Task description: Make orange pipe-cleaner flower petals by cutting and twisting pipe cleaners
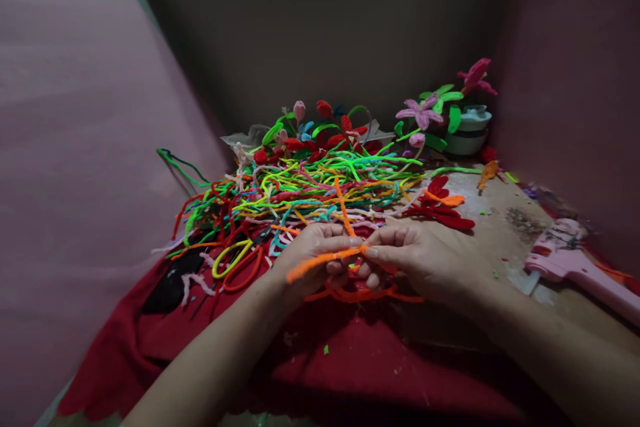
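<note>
In the head view, the left hand (pixel 320 240) and right hand (pixel 417 250) meet just in front of the pile of fuzzy stems (pixel 340 168), fingertips pinching an orange stem (pixel 320 262) there. Behind the pile's right end stands a pale blue pot (pixel 466 141) with pink flowers (pixel 421 112) and green leaves (pixel 454 119) beside it; whether any are rooted inside cannot be told.

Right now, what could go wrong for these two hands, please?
The fuzzy orange stem, pinched by the left hand and right hand, might slip if a grip loosens. The orange length pointing away could snag in the heap of coloured stems beyond. The left hand, shifting outward, might knock the yellow-and-red-handled scissors.
</note>
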`<state>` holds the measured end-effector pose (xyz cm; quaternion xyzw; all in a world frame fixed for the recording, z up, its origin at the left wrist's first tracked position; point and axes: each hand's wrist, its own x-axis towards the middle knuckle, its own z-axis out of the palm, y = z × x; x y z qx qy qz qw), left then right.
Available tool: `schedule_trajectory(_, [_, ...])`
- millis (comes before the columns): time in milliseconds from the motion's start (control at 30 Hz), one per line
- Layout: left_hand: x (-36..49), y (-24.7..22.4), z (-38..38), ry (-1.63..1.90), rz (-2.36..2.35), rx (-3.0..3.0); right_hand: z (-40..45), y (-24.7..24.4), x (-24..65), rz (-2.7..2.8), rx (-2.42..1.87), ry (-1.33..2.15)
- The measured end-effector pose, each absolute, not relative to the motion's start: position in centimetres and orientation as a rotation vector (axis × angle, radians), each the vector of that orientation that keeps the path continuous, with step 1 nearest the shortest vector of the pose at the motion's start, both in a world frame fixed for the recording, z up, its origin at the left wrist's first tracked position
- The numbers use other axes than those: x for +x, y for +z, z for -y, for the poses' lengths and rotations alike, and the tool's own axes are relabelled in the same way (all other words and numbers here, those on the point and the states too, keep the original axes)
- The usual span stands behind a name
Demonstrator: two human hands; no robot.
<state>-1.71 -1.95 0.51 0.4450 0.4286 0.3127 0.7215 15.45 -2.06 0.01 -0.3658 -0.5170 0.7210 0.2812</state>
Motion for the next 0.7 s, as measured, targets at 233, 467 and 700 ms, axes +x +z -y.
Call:
schedule_trajectory(233, [-2.0,0.5,2.2,0.926,-1.212,1.524,1.4,-1.9,15.8,1.129,-0.790,2.154])
schedule_trajectory(467, [-2.9,0.6,2.0,0.988,-1.076,2.293,1.5,-1.2,15.9,1.164,-0.774,2.111])
schedule_trajectory(700, [-2.4,1.7,2.8,1.003,-0.987,2.282,2.3,-0.2,15.5,1.359,-0.908,1.868])
